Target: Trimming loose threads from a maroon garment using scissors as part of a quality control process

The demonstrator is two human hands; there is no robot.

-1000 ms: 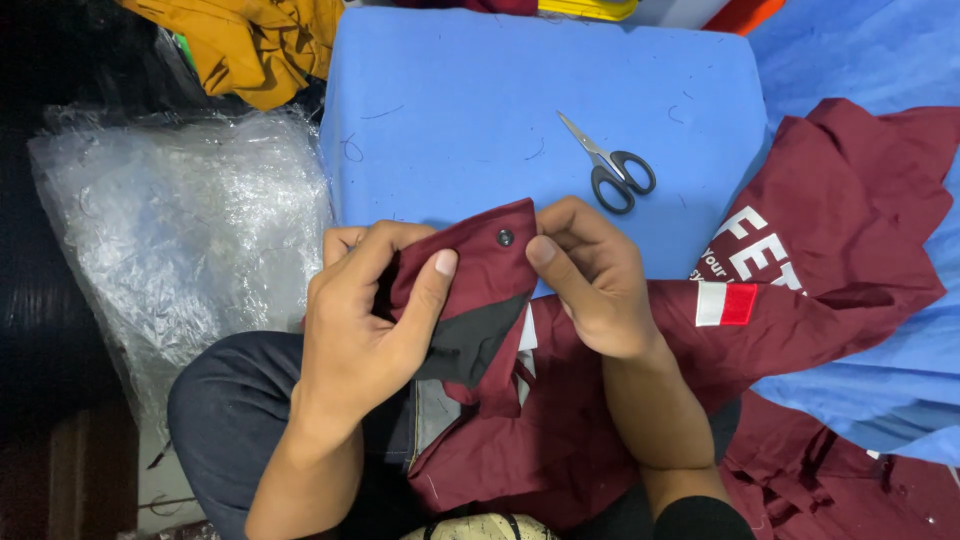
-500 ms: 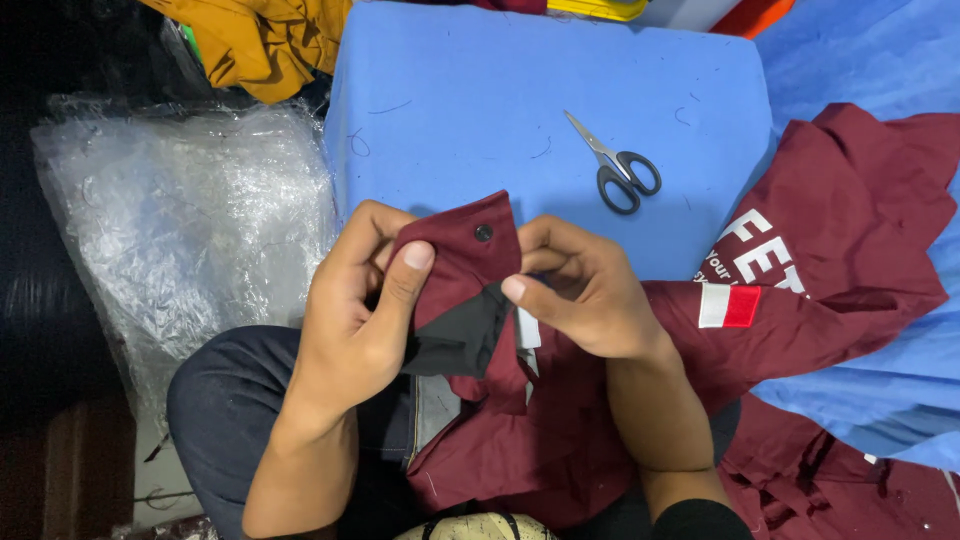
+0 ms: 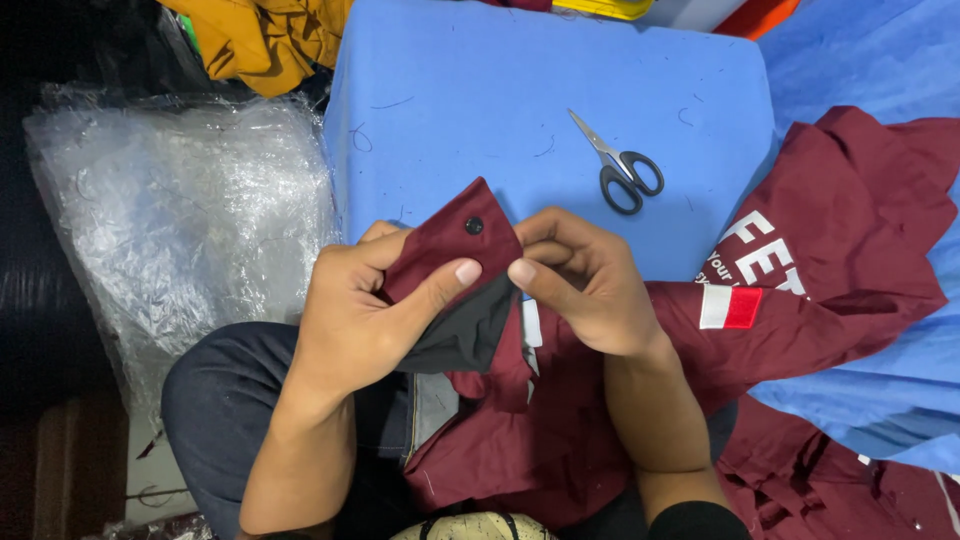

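Both hands — left hand (image 3: pixel 365 315), right hand (image 3: pixel 585 280) — pinch the maroon cuff (image 3: pixel 450 240) at the blue pad's (image 3: pixel 480 90) near edge.

Small garment workshop, sewing or finishing area. Signs: low work surface covered with blue cloth (image 3: pixel 450 110), loose thread bits scattered on it; black-handled metal scissors (image 3: pixel 620 165) lying there; maroon work shirt with white lettering and red-white patch (image 3: pixel 850 220) spread beside; heap of orange-yellow fabric (image 3: pixel 265 40) behind; crumpled clear plastic packing bags (image 3: pixel 170 220) at left.
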